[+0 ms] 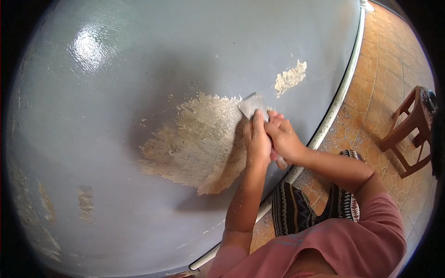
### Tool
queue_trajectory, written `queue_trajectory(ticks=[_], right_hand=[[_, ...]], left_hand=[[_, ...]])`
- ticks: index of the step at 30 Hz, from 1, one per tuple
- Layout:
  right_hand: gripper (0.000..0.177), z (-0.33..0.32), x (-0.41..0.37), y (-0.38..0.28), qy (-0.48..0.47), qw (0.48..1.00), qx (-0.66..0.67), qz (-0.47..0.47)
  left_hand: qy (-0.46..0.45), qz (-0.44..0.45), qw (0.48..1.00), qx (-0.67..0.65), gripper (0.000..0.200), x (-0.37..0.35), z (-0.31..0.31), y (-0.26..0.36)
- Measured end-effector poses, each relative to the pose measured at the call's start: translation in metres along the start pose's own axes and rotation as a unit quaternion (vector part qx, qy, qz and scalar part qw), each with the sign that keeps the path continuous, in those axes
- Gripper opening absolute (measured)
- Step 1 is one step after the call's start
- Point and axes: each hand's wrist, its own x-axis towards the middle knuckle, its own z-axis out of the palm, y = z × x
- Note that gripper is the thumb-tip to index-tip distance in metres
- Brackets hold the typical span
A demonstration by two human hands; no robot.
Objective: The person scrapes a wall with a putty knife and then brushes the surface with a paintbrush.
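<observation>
The glossy grey-blue painted wall (116, 92) bears a large scraped patch of bare beige plaster (194, 148) near its middle. A flat metal scraper (250, 105) presses against the patch's upper right edge. The left hand (257, 141) and the right hand (285, 141) touch each other, fingers closed around its handle. A brown wooden stool (410, 129) stands far right.

Wall (116, 116) face open left and above scraper (250, 105), pipe (340, 92) bounds it on the right, legs (296, 208) crowd space below, floor (384, 60) free beyond, stool (408, 132) well apart far right.
</observation>
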Motion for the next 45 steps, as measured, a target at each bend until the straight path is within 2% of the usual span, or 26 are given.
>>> queue_trajectory(ticks=[1, 5, 6, 10, 13, 14, 17, 19, 20, 21, 22, 23, 24, 25, 26, 28, 29, 31, 32, 35, 38, 41, 44, 45], right_hand=[[0.032, 0.002, -0.001, 0.007, 0.012, 0.999, -0.024, -0.022], [0.031, 0.002, 0.006, -0.015, 0.007, 1.0, -0.013, 0.02], [0.031, -0.004, 0.012, -0.015, -0.032, 0.998, 0.045, 0.015], [0.033, 0.007, -0.004, -0.003, 0.022, 0.999, 0.0, 0.029], [0.033, 0.009, -0.001, -0.004, 0.02, 0.999, -0.026, 0.005], [0.033, 0.008, 0.004, -0.014, 0.034, 0.999, -0.025, 0.005], [0.033, -0.006, 0.024, -0.035, -0.013, 1.0, 0.014, -0.024], [0.023, -0.011, 0.015, -0.037, -0.037, 0.998, -0.015, -0.057], [0.021, -0.009, 0.006, -0.036, -0.032, 0.996, -0.05, -0.073], [0.02, -0.009, 0.0, -0.036, -0.026, 0.992, -0.086, -0.091], [0.033, -0.013, -0.002, -0.034, -0.037, 0.941, -0.248, -0.227], [0.038, -0.014, -0.002, -0.031, -0.015, 0.906, -0.323, -0.274], [0.044, -0.013, -0.001, -0.027, 0.01, 0.861, -0.396, -0.318], [0.051, -0.013, 0.0, -0.025, 0.034, 0.807, -0.468, -0.359], [0.065, -0.016, -0.001, -0.022, 0.015, 0.78, -0.536, -0.321], [0.066, -0.01, -0.003, -0.01, -0.018, 0.735, -0.62, -0.275], [0.066, -0.008, -0.007, -0.003, -0.033, 0.708, -0.661, -0.248], [0.066, 0.002, -0.015, 0.011, -0.004, 0.715, -0.65, -0.256], [0.066, 0.008, -0.017, 0.016, 0.009, 0.719, -0.644, -0.26], [0.063, 0.022, -0.01, 0.011, 0.07, 0.75, -0.587, -0.297], [0.056, 0.045, -0.005, -0.002, 0.144, 0.753, -0.568, -0.3], [0.048, 0.057, -0.034, -0.007, 0.13, 0.785, -0.574, -0.192], [0.044, 0.046, -0.026, 0.027, 0.188, 0.746, -0.58, -0.267], [0.044, 0.047, -0.019, 0.026, 0.201, 0.747, -0.571, -0.273]], left_hand=[[0.008, 0.006, 1.0, 0.007, 0.04, -0.002, -0.004, -0.004], [0.002, 0.01, 0.999, 0.031, 0.041, 0.008, 0.008, 0.014], [-0.017, 0.001, 1.0, 0.02, 0.045, 0.007, 0.015, 0.02], [0.028, 0.012, 0.998, -0.062, 0.039, -0.003, 0.002, -0.001], [0.042, 0.04, 0.998, -0.014, 0.039, 0.001, 0.002, 0.004], [0.026, 0.045, 0.998, 0.033, 0.039, 0.004, 0.009, 0.015], [-0.03, 0.057, 0.997, 0.041, 0.044, 0.019, 0.033, 0.036], [-0.059, 0.037, 0.96, 0.271, 0.048, 0.003, 0.025, 0.051], [-0.044, 0.13, 0.936, 0.325, 0.047, -0.016, 0.017, 0.045], [-0.015, 0.219, 0.898, 0.381, 0.046, -0.034, 0.009, 0.039], [0.019, 0.346, 0.845, 0.408, 0.042, -0.057, -0.011, 0.028], [0.074, 0.462, 0.769, 0.436, 0.039, -0.081, -0.031, 0.017], [0.155, 0.53, 0.726, 0.411, 0.038, -0.105, -0.049, 0.015], [0.241, 0.582, 0.564, 0.534, 0.047, -0.125, -0.078, 0.023], [0.34, 0.588, 0.422, 0.6, 0.044, -0.141, -0.103, 0.031], [0.519, 0.463, 0.271, 0.665, 0.046, -0.161, -0.146, 0.042], [0.523, 0.436, 0.287, 0.674, 0.045, -0.166, -0.163, 0.046], [0.53, 0.383, 0.318, 0.686, 0.046, -0.167, -0.196, 0.052], [0.502, 0.404, 0.33, 0.69, 0.05, -0.163, -0.217, 0.05], [0.491, 0.435, 0.294, 0.695, 0.052, -0.156, -0.241, 0.043], [0.505, 0.439, 0.275, 0.69, 0.054, -0.15, -0.249, 0.04], [0.495, 0.445, 0.279, 0.692, 0.054, -0.151, -0.253, 0.038], [0.489, 0.434, 0.278, 0.704, 0.055, -0.152, -0.255, 0.037], [0.488, 0.432, 0.276, 0.707, 0.055, -0.154, -0.257, 0.037]])
